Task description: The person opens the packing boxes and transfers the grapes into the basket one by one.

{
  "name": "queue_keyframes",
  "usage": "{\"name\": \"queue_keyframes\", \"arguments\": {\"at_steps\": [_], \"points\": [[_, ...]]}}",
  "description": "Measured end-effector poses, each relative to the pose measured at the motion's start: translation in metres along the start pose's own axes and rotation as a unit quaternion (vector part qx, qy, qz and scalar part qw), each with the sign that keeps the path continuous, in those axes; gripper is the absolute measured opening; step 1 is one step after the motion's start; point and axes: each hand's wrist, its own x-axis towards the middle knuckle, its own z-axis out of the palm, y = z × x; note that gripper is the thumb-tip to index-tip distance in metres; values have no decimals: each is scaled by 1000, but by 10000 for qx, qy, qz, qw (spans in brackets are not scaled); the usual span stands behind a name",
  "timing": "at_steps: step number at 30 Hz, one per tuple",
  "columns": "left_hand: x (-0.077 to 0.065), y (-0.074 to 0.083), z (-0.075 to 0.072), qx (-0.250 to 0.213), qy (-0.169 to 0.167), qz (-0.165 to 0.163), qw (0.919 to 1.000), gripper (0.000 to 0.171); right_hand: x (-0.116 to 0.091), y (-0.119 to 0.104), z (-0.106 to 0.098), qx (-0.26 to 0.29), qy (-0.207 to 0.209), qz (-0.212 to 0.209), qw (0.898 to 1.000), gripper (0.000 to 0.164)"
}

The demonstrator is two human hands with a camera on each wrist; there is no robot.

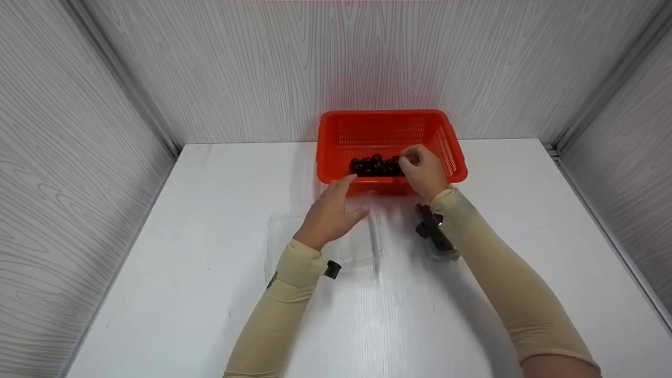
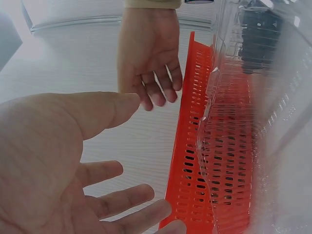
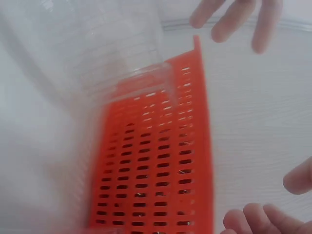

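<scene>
Dark, round, grape-like fruits (image 1: 375, 166) lie bunched inside a red plastic basket (image 1: 388, 118) at the back of the table. Over the basket's right front part is my right hand (image 1: 426, 170), its fingers bent loosely above the fruits. In the right wrist view its thumb (image 3: 300, 176) stands apart from its fingers, and no held thing shows. My left hand (image 1: 331, 212) reaches to the basket's front rim, thumb and fingers spread and holding nothing. Below it sits a clear plastic container (image 1: 281, 241), partly covered by the hand and wrist.
Under my right forearm stands a smaller clear container (image 1: 445, 253) with dark contents, partly hidden by the sleeve and wrist camera. A pale wood-grain wall (image 1: 252, 68) rises behind the white table (image 1: 210, 226), with side walls left and right.
</scene>
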Motion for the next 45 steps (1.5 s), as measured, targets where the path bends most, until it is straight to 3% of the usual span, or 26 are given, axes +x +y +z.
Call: {"name": "queue_keyframes", "arguments": {"at_steps": [10,18,26,30,37,45], "points": [[-5,1,0,-47,14,49,10000,76,-41,-19,-7,203,107,-961,9951,18],[-22,5,-2,-128,53,197,9997,75,-71,-13,-6,507,348,-1732,9830,10],[-36,9,-12,-65,144,437,9989,75,-90,-6,-1,841,441,-1821,9787,9],[-43,7,-17,141,162,398,9990,75,-99,-5,3,728,384,-1946,9774,7],[-45,9,-13,420,-109,486,9979,73,-103,1,8,163,333,-2221,9743,7],[-48,9,-15,437,33,457,9980,72,-105,7,3,-10,478,-2163,9751,7]]}}
